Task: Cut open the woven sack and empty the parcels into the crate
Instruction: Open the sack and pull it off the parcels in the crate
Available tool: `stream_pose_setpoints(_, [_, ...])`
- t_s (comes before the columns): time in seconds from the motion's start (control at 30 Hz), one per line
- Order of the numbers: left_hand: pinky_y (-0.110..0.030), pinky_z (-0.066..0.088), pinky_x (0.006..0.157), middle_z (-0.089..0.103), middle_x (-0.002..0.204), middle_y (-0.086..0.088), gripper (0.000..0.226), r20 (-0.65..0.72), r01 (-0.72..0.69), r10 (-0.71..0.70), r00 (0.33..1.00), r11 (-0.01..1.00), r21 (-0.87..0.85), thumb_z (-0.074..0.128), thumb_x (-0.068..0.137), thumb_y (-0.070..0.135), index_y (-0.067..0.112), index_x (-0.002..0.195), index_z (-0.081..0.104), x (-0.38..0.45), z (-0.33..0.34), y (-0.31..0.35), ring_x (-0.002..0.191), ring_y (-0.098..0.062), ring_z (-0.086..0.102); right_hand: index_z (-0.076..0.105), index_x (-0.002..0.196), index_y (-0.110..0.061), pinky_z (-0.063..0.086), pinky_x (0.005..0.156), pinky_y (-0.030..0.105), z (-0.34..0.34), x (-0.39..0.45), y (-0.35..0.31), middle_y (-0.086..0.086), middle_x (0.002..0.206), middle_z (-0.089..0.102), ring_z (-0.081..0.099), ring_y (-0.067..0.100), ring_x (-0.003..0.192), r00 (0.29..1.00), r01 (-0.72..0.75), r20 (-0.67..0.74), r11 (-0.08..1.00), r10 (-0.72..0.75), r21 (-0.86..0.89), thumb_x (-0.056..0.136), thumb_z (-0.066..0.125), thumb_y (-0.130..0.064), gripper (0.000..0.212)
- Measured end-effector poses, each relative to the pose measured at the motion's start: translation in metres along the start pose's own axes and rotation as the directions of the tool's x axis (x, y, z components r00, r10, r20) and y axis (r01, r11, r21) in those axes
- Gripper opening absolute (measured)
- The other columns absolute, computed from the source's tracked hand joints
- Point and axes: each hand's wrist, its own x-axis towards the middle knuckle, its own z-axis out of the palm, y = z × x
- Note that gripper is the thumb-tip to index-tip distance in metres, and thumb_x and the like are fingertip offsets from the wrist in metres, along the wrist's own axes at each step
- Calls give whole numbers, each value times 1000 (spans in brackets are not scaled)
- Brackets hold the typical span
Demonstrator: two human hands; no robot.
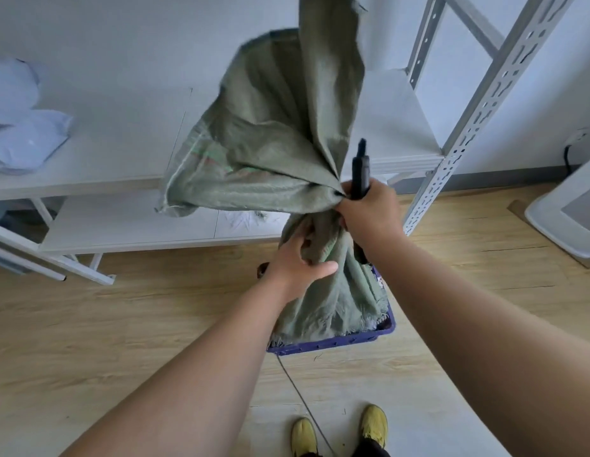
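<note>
Over one crate (336, 344): two hands, left (295, 263), right (369, 209), gripping one sack (270, 136).

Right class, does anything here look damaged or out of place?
The green woven sack has a frayed, ragged cut edge hanging into the blue plastic crate. The right hand grips a black cutter together with bunched sack.

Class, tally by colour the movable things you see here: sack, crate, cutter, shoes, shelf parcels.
Green: 1, the woven sack
Blue: 1, the crate
Black: 1, the cutter
Yellow: 2, the shoes
Pale lilac: 2, the parcels on the shelf
Total: 7
</note>
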Motion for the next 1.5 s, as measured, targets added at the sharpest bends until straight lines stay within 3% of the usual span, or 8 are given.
stream_pose_setpoints(0.23, [-29, 43, 97, 61, 122, 8, 57, -399, -165, 149, 905, 986, -6, 74, 76, 41, 22, 127, 56, 15, 1, 27, 113, -10, 55, 62, 68, -22, 54, 66, 39, -1, 7, -41, 1, 58, 60, 60, 26, 63, 997, 60, 37, 997, -61, 41, 70, 62, -16, 6])
stream_pose_setpoints(0.37, [-21, 39, 84, 65, 108, 10, 38, -374, -183, 189, 908, 982, 54, 69, 83, 37, 19, 117, 65, 12, 4, 28, 102, -7, 56, 56, 67, -10, 45, 53, 31, 0, 14, -44, 3, 43, 50, 47, 22, 44, 982, -184, 81, 968, 173, 171, 74, 63, -15, 11])
stream_pose_setpoints(0.57, [-33, 44, 84, 66, 102, 0, 37, -240, 81, -129, 962, 976, -200, 55, 92, 47, 19, 114, 63, 17, 8, 10, 93, -19, 59, 53, 73, -7, 43, 46, 25, 5, 30, -34, 1, 41, 57, 55, 17, 43, 947, -313, 169, 897, 272, 312, 76, 76, -9, 23])
stream_pose_setpoints(0.73, [-38, 45, 94, 62, 116, -2, 54, -181, 304, -510, 841, 722, -621, 64, 85, 49, 12, 124, 55, 22, 4, -5, 105, -26, 57, 55, 108, -17, 60, 69, 36, 0, 9, 6, -1, 93, 67, 66, 9, 53, 975, -153, 156, 987, 157, -38, 77, 79, -29, 41])
stream_pose_setpoints(0.87, [-35, 53, 79, 67, 107, -7, 55, -154, 330, -555, 818, 671, -664, 70, 79, 44, 13, 122, 59, 27, -5, 1, 94, -29, 65, 57, 108, -20, 48, 53, 20, 12, -29, 39, -4, 87, 69, 66, 3, 48, 932, -98, 316, 961, 180, -257, 72, 83, -38, 48])
stream_pose_setpoints(1.1, [-46, 54, 90, 69, 110, -9, 74, -175, 236, -442, 880, 725, -648, 75, 56, 47, 13, 120, 61, 29, -18, 24, 97, -30, 67, 59, 83, -19, 50, 56, 27, 17, -29, 34, 1, 70, 69, 68, 17, 62, 963, -48, 249, 975, 103, -216, 70, 83, -40, 35])
stream_pose_setpoints(1.33, [-28, 57, 85, 72, 104, -7, 14, -150, -65, -40, 988, 769, -636, 63, 93, 22, 12, 101, 67, 11, -35, 59, 100, -19, 68, 53, 67, -22, 46, 57, 26, 6, -1, 8, -1, 51, 60, 59, 12, 49, 996, -5, 85, 986, 19, -166, 84, 72, -28, 26])
stream_pose_setpoints(1.5, [-23, 52, 85, 67, 106, 11, 36, -411, -180, 124, 903, 978, -100, 69, 86, 31, 26, 121, 62, 2, -23, 40, 92, -5, 63, 56, 68, -19, 51, 66, 35, 0, 18, -2, 10, 69, 66, 67, 32, 75, 1000, -15, -3, 989, 15, -145, 84, 68, -32, 24])
